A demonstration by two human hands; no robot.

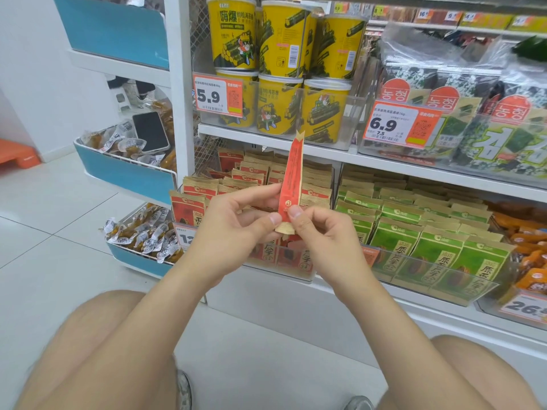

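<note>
Showing a crouched person in a shop aisle with a single red packet (pixel 291 173) raised edge-on before the lowest shelf. The left hand (pixel 233 232) pinches the packet's lower left side between thumb and fingers, and the right hand (pixel 325 247) pinches its bottom seam between thumb and forefinger. The packet stands nearly upright in the air, just in front of the stock and apart from it. The step in hand appears to be checking or squaring the packet before shelving. The next move probably calls for turning it face-forward and sliding it upright into the rows of matching red packets (pixel 254 176) without toppling its neighbours. Surroundings, left to right: an orange stool (pixel 17 155) on the white tiled floor (pixel 59 208); a blue-and-white rack (pixel 124 173) whose trays hold small wrapped snacks, with a phone (pixel 151 131) lying on the upper heap; the white shelf unit (pixel 384 161), carrying yellow canisters (pixel 278 105) above the red packets; green packets (pixel 438 241) in the adjoining clear bin; seaweed packs (pixel 488 134) at upper right.
</note>
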